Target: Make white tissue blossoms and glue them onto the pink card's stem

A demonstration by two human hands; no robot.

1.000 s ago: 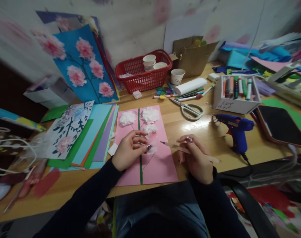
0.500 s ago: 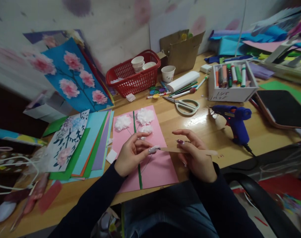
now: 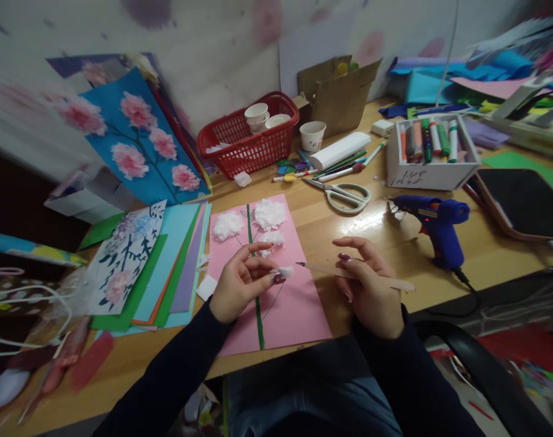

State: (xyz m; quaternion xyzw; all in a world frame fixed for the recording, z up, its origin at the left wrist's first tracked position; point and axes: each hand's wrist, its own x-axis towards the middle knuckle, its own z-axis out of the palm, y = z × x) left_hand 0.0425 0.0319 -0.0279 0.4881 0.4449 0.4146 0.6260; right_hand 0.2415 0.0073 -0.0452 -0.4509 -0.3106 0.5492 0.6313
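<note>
pink sheet (image 3: 298,321) lay near middle of table (image 3: 371,227), part finished by look of it. done: green stripe (image 3: 260,321) down sheet, three white puffs (image 3: 270,214) at far end, two right of stripe, one left. left over, probably: pencil line (image 3: 271,301) at near right, no puff seen on it. left hand (image 3: 240,279) pinched small white piece (image 3: 284,271) above sheet, other fingers curled loosely. right hand (image 3: 374,288) half open, gripped wooden stick (image 3: 322,267), dark tip just right of piece, apart.
</note>
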